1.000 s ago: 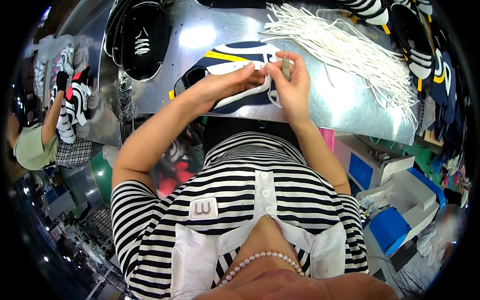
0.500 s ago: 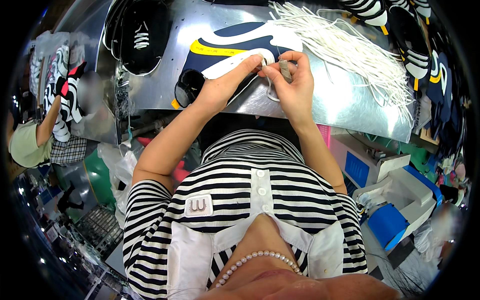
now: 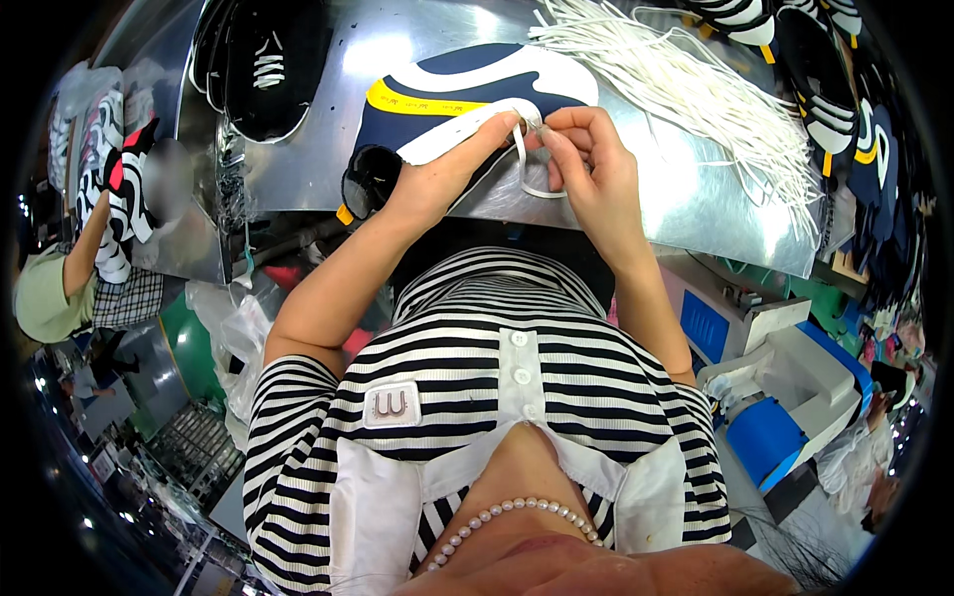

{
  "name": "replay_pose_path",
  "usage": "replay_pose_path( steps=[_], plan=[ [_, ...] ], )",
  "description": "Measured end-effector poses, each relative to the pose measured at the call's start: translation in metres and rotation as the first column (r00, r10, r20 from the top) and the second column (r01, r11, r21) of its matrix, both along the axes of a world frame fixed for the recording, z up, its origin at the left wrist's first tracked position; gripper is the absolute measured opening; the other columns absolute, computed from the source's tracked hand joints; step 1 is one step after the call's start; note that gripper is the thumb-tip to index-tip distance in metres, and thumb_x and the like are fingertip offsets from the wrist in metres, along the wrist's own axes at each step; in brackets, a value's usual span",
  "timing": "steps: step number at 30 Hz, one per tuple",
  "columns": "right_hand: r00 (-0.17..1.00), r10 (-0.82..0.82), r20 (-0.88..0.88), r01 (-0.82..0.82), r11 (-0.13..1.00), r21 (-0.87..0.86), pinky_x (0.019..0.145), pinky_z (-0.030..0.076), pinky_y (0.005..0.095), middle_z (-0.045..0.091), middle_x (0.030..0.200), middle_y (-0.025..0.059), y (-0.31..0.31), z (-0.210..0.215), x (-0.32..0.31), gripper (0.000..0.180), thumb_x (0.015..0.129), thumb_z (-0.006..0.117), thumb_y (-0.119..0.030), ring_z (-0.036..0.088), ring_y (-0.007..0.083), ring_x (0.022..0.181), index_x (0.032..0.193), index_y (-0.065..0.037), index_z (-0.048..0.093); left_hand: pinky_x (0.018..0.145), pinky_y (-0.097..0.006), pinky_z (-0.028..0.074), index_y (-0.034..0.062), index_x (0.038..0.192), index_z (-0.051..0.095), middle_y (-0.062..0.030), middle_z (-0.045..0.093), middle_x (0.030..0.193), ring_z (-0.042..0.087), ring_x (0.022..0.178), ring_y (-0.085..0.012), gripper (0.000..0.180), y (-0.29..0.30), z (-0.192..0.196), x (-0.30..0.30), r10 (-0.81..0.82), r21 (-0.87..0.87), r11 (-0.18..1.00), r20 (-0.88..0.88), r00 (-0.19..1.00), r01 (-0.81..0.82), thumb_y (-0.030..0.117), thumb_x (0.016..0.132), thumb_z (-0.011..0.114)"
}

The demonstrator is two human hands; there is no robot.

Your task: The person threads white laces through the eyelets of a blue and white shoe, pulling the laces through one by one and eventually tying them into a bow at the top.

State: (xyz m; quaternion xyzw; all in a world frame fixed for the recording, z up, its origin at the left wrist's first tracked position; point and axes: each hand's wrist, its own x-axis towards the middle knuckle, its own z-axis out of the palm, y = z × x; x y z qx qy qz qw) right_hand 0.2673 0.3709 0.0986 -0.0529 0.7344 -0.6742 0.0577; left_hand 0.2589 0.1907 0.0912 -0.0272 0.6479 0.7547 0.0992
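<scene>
A navy, white and yellow shoe upper (image 3: pixel 417 124) lies at the front of the metal table. My left hand (image 3: pixel 459 159) is closed on its white edge, with the thumb pressed on top near the tip. Close beside that thumb, my right hand (image 3: pixel 588 159) pinches at the end of the white edge. A white shoelace (image 3: pixel 520 164) hangs from there in a loop and runs back under my right fingers. What exactly sits between those fingertips is too small to see. The black lining (image 3: pixel 373 179) of the upper shows by my left wrist.
A pile of loose white laces (image 3: pixel 696 109) covers the table's right part. Black laced shoe uppers (image 3: pixel 273 70) stand at the left, and more striped uppers (image 3: pixel 830 124) at the right edge. A grey and blue machine (image 3: pixel 775 417) is below right. Another person's arm (image 3: pixel 87 238) is far left.
The grey-brown handle of a small tool, held in my right hand before, is out of sight now. My right fingers have come in to pinch at the lace, and the loop hangs wider.
</scene>
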Motion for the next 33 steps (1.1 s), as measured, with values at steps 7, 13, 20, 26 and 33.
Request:
replay_pose_path(
  steps=[7,13,20,26,33],
  plan=[
    [0.999,0.006,0.043,-0.004,0.998,-0.057,0.057,0.046,0.0197,0.073,0.093,0.0090,0.000,-0.005,-0.005,0.018,0.099,0.055,-0.005,0.055,0.0066,0.062,0.115,0.003,0.053,0.075,-0.022,0.051,-0.0006,0.107,0.070,-0.0006,0.070,0.099,0.064,0.087,-0.0065,0.019,-0.003,-0.005,-0.004,-0.010,-0.058,0.998,0.004,1.000,0.010,0.013,0.093,0.068],
    [0.999,-0.015,-0.038,0.026,0.948,0.317,0.063,0.053,0.0381,0.072,0.086,0.0173,-0.010,0.008,-0.022,0.021,0.093,0.058,-0.009,0.067,0.0321,0.067,0.107,0.003,0.050,0.077,-0.033,0.052,0.0013,0.108,0.068,-0.0099,0.072,0.099,0.069,0.090,-0.0254,0.021,-0.002,0.010,-0.005,-0.511,-0.787,0.532,-0.593,0.622,-0.313,0.012,0.091,0.065],
    [0.952,0.197,-0.235,-0.012,0.789,0.614,0.066,0.052,0.0452,0.069,0.080,0.0165,-0.006,0.012,-0.027,0.020,0.091,0.060,-0.011,0.067,0.0367,0.073,0.107,0.000,0.056,0.085,-0.028,0.052,-0.0004,0.113,0.068,-0.0076,0.072,0.108,0.068,0.097,-0.0148,0.027,-0.006,-0.008,0.006,-0.020,-0.291,0.956,-0.132,0.991,-0.020,0.019,0.094,0.067],
    [0.962,-0.117,-0.246,0.209,0.897,0.389,0.063,0.051,0.0249,0.071,0.106,0.0094,0.038,0.002,-0.034,0.059,0.075,0.084,-0.032,0.062,0.0121,0.068,0.118,0.001,0.061,0.077,-0.025,0.055,-0.0017,0.101,0.070,-0.0069,0.072,0.094,0.068,0.083,-0.0131,0.025,-0.021,0.000,-0.015,-0.079,-0.019,0.997,0.090,0.993,0.081,0.022,0.093,0.070],
    [0.955,-0.190,0.229,0.208,0.976,-0.058,0.076,0.053,0.0241,0.069,0.097,0.0088,0.014,-0.009,-0.049,0.046,0.072,0.087,-0.016,0.066,0.0133,0.085,0.109,-0.002,0.062,0.080,-0.028,0.054,-0.0017,0.107,0.067,-0.0096,0.072,0.100,0.069,0.086,-0.0148,0.043,-0.034,0.001,-0.020,-0.118,-0.355,0.921,0.135,0.984,0.159,0.039,0.093,0.067]
  ],
)
